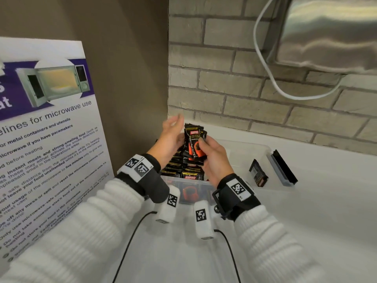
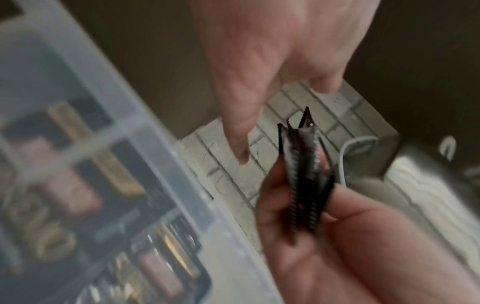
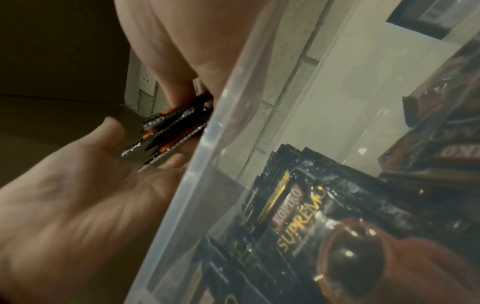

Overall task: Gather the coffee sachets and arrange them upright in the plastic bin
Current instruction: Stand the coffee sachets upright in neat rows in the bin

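My right hand point(image 1: 202, 148) grips a fanned bundle of black and orange coffee sachets point(image 1: 193, 142) above the clear plastic bin point(image 1: 240, 156), thumb across the front. My left hand point(image 1: 173, 129) is open, its straight fingers against the bundle's left side. In the left wrist view the bundle point(image 2: 301, 174) shows edge-on in the right hand, with the left fingers point(image 2: 233, 92) above it. The right wrist view shows the serrated sachet ends point(image 3: 168, 133) just outside the bin wall point(image 3: 207, 133). Several sachets point(image 1: 183, 170) stand packed in the bin's left part. One sachet point(image 1: 258, 173) leans alone at its right.
A microwave guideline poster point(image 1: 47, 129) leans at the left. A brick wall point(image 1: 244, 88) runs behind the white counter point(image 1: 316, 211), with a metal appliance point(image 1: 330, 31) and white cable point(image 1: 265, 64) up right. A grey and black piece point(image 1: 282, 168) sits at the bin's right end.
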